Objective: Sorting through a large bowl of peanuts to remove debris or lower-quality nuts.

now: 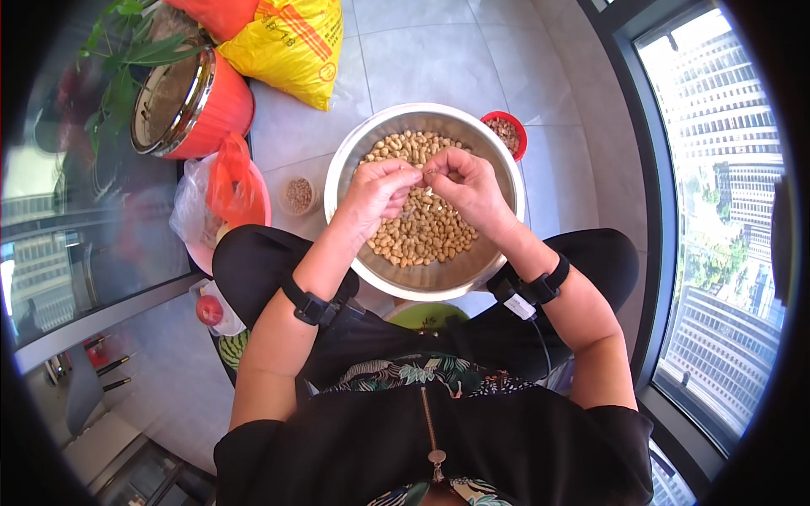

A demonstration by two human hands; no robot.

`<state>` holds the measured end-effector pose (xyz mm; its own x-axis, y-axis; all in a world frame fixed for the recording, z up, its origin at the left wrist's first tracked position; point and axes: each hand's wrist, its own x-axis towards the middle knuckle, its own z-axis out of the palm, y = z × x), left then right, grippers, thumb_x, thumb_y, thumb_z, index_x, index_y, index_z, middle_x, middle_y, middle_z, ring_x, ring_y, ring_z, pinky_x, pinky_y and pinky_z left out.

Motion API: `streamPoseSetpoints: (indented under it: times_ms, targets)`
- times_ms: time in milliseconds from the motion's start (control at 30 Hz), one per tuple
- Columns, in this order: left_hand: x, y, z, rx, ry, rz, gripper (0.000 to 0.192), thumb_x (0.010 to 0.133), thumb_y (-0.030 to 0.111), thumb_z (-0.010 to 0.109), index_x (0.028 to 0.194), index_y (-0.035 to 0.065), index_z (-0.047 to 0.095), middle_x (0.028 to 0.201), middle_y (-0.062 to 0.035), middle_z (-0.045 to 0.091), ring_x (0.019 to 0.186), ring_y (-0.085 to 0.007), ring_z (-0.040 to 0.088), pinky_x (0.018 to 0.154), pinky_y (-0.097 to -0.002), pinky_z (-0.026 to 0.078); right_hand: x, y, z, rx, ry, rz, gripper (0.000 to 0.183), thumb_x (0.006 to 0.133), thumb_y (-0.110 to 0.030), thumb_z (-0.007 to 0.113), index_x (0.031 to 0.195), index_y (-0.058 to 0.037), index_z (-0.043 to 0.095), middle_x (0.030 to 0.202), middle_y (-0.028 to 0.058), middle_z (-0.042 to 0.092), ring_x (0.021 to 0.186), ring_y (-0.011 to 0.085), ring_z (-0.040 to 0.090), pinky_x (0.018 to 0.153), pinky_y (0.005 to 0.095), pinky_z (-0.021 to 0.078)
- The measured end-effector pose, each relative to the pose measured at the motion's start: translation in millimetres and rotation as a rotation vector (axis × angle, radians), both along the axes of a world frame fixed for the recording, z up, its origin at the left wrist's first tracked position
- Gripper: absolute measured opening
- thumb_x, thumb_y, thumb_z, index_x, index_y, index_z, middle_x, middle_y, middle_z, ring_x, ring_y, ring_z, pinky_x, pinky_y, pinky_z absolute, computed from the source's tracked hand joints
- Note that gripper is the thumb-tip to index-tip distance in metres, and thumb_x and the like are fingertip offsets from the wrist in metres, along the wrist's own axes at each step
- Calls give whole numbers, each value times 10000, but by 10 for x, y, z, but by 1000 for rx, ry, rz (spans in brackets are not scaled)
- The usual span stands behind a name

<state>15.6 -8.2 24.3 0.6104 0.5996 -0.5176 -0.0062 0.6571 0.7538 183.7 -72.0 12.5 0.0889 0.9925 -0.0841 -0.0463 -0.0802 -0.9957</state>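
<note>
Thumb and fingertips of my left hand [385,188] meet those of my right hand [467,183] above a wide stainless-steel bowl [443,279]. Both hands pinch a small brown piece, apparently a peanut [428,173], mostly hidden by the fingers. Unshelled peanuts [423,237] cover the bottom of the bowl, which sits between my knees. Beyond its right rim is a small red bowl [523,147] of brownish pieces, too small to identify for certain. Left of the steel bowl, a clear round tub [284,203] contains pale kernels.
A red plant pot [221,107] and a yellow plastic bag [285,54] stand at the far left. Nearer are a pink basin [264,190] with plastic bags, a red onion [209,310] and a watermelon [234,349]. Below the bowl shows a green container [436,314]. Windows [721,221] flank the right.
</note>
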Motion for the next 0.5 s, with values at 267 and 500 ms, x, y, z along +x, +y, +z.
streamPoseSetpoints:
  times_ms: [267,500]
  targets:
    - [-23,-46,-38,-49,19,102,131,864,142,598,779,43,608,577,56,429,428,-13,319,376,-173,200,-70,10,81,64,-288,-34,118,805,-92,646,851,10,608,686,5,591,627,40,499,564,223,433]
    - [-45,-23,-46,-50,-42,88,158,877,183,609,791,56,568,604,49,427,444,-16,330,384,-157,219,-63,60,61,2,-208,-12,149,826,-126,642,854,19,625,700,19,614,655,57,528,587,229,447]
